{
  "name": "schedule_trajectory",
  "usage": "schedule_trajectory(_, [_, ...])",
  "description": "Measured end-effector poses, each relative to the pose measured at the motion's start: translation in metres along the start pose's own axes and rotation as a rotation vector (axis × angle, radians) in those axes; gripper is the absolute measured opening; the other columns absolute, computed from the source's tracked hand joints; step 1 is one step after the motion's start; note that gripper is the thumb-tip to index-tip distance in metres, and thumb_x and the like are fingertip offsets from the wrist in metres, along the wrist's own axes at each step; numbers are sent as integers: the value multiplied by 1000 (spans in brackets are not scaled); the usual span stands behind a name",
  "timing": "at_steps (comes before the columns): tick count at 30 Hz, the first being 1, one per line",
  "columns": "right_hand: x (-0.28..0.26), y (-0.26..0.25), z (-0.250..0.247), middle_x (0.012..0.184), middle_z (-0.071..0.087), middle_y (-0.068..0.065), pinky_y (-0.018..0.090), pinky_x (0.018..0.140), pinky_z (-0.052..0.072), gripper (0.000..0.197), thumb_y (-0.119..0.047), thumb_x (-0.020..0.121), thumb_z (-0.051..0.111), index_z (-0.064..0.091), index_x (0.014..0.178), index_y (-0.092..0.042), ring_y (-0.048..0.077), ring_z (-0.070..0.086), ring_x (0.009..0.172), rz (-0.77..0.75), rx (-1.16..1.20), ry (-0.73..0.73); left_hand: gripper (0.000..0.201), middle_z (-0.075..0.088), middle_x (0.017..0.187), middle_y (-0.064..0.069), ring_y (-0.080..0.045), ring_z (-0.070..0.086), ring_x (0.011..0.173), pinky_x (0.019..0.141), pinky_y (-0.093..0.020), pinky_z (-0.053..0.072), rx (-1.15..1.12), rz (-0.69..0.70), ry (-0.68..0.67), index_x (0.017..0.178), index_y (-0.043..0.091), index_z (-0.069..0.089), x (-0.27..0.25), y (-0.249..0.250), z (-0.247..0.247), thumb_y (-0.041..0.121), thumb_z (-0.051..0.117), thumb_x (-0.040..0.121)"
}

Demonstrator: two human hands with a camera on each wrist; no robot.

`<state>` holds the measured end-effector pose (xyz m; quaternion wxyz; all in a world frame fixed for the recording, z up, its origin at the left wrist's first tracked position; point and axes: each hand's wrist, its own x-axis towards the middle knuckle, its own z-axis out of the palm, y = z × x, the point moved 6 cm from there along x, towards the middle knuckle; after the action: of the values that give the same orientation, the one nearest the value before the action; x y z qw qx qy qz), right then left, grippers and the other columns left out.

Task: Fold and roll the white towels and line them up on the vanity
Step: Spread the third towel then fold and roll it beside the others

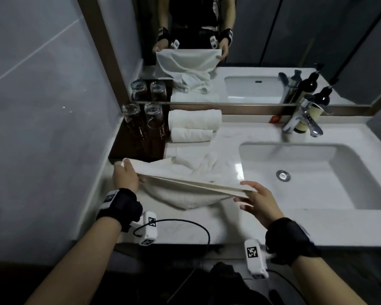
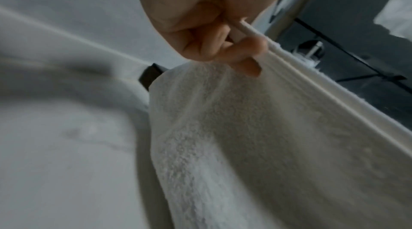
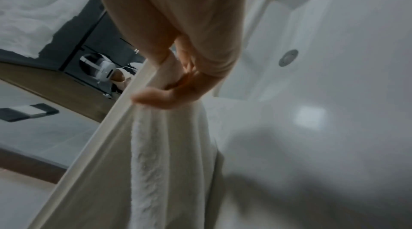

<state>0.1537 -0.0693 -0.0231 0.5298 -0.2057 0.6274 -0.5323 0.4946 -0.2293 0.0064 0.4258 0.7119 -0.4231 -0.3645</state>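
Observation:
A white towel hangs folded double over the vanity counter, stretched by its top edge between both hands. My left hand pinches its left corners; fingers and thumb curl round the towel hem in the left wrist view. My right hand pinches the right corners, thumb on top, and the towel drapes below it in the right wrist view. Two rolled white towels lie side by side by the mirror. A crumpled white towel lies behind the held one.
A dark tray with two upturned glasses stands at the back left. The sink basin opens right of the towels, with a chrome faucet and dark bottles behind. A mirror runs along the back wall.

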Motion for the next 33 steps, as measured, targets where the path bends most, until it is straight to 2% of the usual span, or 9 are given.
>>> schedule_trajectory(4, [26,-33,-11,49,34,1,20,37,32,30,3,90,37,58,76,-13,11,28,37,-31,-20,31,29,58,111,-23,-31,60,79,59,-29,47,-86,90,-19,121,5,43,1,37,21,23,36,99])
schedule_trajectory(7, [45,-72,-15,48,56,3,25,46,51,27,-2,90,37,59,84,-16,17,54,40,-78,27,24,34,56,102,0,-11,62,60,44,-20,50,-191,173,-55,132,20,40,5,70,38,18,37,98])
schedule_trajectory(9, [58,-100,-18,74,73,8,31,56,57,26,-6,92,37,59,96,-19,22,71,65,-109,71,11,35,58,111,-1,-14,65,81,63,-31,57,-202,221,-86,130,24,45,10,96,50,15,37,98])
schedule_trajectory(12, [82,-141,-20,105,66,11,35,73,54,35,-1,92,28,56,107,-17,22,67,87,-170,64,25,25,57,119,-13,-32,54,110,92,-37,43,-123,301,-76,100,18,58,20,133,66,7,36,95])
schedule_trajectory(17, [104,-200,-16,122,57,10,34,95,43,37,2,90,31,56,113,-16,20,55,107,-345,48,56,36,58,112,-11,-27,54,99,85,-35,43,-159,286,-61,73,34,51,33,180,89,5,40,91])
schedule_trajectory(22, [97,-259,-18,117,60,-12,14,83,46,44,3,87,37,60,111,-25,2,55,108,-722,-20,135,35,55,88,5,-20,51,95,85,-32,43,-398,387,25,72,31,50,36,237,88,-1,44,84])
schedule_trajectory(27, [99,-259,-31,116,62,-16,40,109,39,50,1,80,37,65,103,-34,13,51,124,-806,-10,130,33,55,83,10,-15,50,94,92,-27,39,-465,453,108,69,28,51,25,239,74,-3,46,79])
schedule_trajectory(31, [96,-215,-40,103,66,-13,29,94,45,47,-3,71,34,68,93,-26,4,58,102,-728,-97,184,33,50,74,15,3,47,71,67,-4,36,-360,420,101,64,26,52,12,187,76,-1,48,82])
schedule_trajectory(33, [90,-184,-43,94,67,-12,19,79,48,40,-6,72,35,69,85,-21,-7,59,89,-705,-133,206,27,50,71,14,-1,43,64,62,-1,34,-270,370,96,65,20,55,8,149,76,-1,50,82])
